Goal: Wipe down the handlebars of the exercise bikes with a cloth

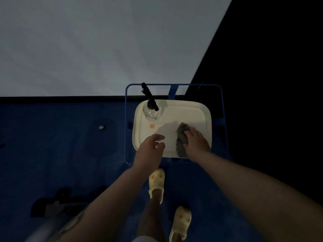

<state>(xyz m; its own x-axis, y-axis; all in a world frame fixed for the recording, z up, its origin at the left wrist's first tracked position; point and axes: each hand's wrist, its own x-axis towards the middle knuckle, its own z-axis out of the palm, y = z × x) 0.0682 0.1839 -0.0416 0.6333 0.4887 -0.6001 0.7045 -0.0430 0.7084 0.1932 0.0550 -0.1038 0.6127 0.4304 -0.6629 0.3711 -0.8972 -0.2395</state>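
A grey cloth (180, 137) lies crumpled on a white tray (195, 112) that rests on a blue wire-frame stand (222, 105). My right hand (196, 143) is pressed on the cloth's right side, fingers curled over it. Just left of the cloth, my left hand (151, 148) hovers over the tray's near left edge with loosely bent fingers and holds nothing. A clear spray bottle (151, 110) with a black trigger head stands at the tray's far left corner. Part of an exercise bike's dark base and grey tube (52, 212) shows at the lower left; no handlebars are in view.
The floor is blue carpet (61, 145) with a small pale scrap (101, 127) on it. A pale wall (87, 46) rises behind the stand, and a dark area fills the right. My feet in yellow clogs (156, 182) stand just before the stand. An orange sticker (152, 126) marks the tray.
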